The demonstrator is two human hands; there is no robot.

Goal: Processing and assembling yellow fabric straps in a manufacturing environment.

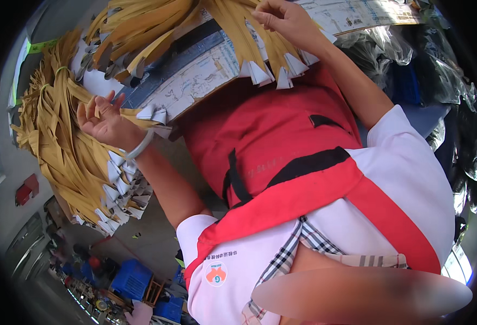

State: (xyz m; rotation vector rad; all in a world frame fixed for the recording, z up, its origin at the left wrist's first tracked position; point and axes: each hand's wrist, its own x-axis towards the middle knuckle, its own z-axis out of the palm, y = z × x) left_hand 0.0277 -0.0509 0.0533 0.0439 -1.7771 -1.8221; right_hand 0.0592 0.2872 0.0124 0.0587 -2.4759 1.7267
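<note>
Strips by right grip, fingers curled, hold can't be told, bundle behind left grip, fingers parted, released, worktop between.

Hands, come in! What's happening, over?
Left hand: open, by tied yellow strips. Right hand: grip unclear, at white-tipped strips overhanging worktable edge. Nothing obviously blocking.
</note>
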